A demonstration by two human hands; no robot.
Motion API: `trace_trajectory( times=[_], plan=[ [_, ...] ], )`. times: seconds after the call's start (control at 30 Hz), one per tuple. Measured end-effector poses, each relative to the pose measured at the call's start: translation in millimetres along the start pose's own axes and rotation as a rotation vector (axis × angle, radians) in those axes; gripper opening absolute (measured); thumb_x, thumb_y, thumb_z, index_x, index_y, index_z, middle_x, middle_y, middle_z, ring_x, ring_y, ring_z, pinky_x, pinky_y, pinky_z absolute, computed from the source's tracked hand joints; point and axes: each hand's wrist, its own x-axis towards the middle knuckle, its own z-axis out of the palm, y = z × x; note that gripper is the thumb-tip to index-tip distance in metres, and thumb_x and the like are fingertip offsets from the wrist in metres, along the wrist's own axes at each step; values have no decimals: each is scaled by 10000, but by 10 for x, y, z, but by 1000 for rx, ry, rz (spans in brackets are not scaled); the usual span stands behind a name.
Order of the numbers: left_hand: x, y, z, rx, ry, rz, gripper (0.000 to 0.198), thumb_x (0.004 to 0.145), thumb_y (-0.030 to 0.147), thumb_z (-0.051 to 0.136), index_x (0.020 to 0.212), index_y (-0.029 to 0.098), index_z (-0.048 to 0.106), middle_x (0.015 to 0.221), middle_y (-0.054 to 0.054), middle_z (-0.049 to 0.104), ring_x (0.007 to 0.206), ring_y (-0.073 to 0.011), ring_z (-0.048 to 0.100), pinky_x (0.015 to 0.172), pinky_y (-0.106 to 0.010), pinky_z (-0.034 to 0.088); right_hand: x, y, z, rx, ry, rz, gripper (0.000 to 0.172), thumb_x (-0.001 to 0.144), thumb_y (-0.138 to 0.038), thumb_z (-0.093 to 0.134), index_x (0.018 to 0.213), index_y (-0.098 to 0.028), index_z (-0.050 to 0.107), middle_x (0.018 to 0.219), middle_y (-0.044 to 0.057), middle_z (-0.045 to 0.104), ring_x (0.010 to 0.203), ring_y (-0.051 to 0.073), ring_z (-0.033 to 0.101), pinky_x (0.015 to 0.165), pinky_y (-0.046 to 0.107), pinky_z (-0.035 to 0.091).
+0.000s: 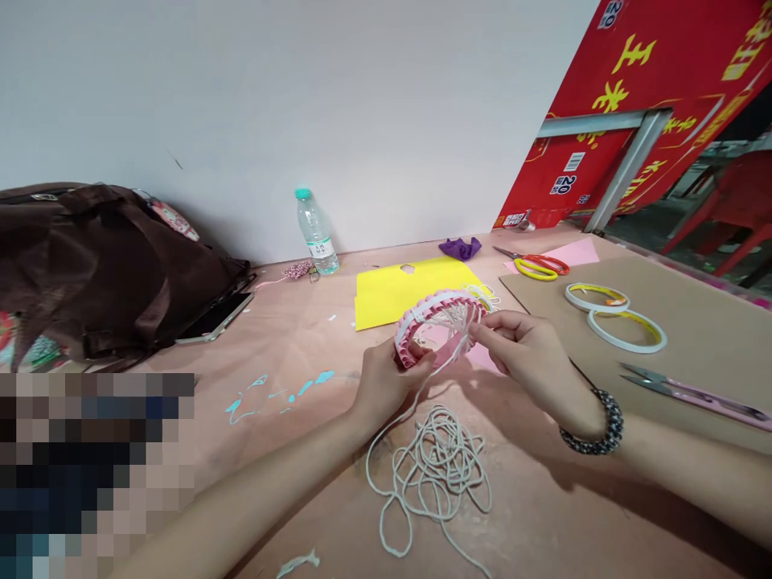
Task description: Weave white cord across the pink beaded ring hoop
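Head cam view: the left hand (386, 382) is curled around a pink ruffled hoop (439, 326), gripping its lower edge and holding it tilted up off the table, so the strung middle stays easy to reach. The right hand (519, 355) is almost closed, pinching white cord (429, 474) right at the hoop, with a beaded bracelet (594, 422) on that wrist. The cord drops to a loose pile below, so it looks free to pull.

Nearby are a yellow card (410, 293), red-handled scissors (534, 265), two tape rings (627, 331) on a cardboard sheet (693, 322), and pink-handled snips (693, 394). The paint-flecked table (289, 338) also holds a water bottle (317, 233), a phone (217, 318), and a brown bag (102, 265) against a white wall (241, 104).
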Motion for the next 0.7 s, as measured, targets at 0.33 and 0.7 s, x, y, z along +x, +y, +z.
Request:
trace_trajectory(
  times=[0.33, 0.7],
  plan=[
    [104, -101, 22, -436, 22, -213, 283, 686, 359, 691, 624, 156, 505, 518, 21, 561, 462, -107, 530, 476, -218, 425, -599, 150, 252, -460, -576, -780, 232, 814, -271, 550, 602, -179, 528, 507, -38, 552, 444, 79, 413, 456, 254, 267],
    [-2, 14, -13, -2, -16, 11, 173, 708, 276, 654, 615, 145, 590, 572, 7, 605, 523, -99, 505, 510, -210, 377, 33, 9, 11, -118, -89, -39, 369, 835, -425, 553, 563, -183, 493, 456, -62, 412, 423, 74, 346, 408, 219, 261]
  ],
)
